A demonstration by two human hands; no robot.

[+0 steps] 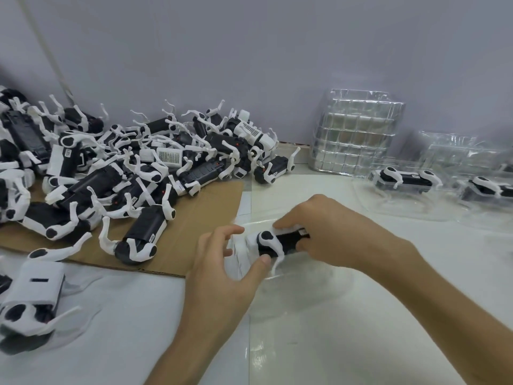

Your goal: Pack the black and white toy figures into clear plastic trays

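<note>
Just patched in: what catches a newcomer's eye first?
A heap of black and white plastic toy figures sprawls over brown cardboard at left. At centre, the left hand grips a clear plastic tray while the right hand seats one figure in it. Stacked clear trays stand far right.

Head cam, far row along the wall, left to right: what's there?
pile of loose toy figures → stack of clear trays → packed tray holding one figure → second packed tray, cut off by the frame edge
</note>
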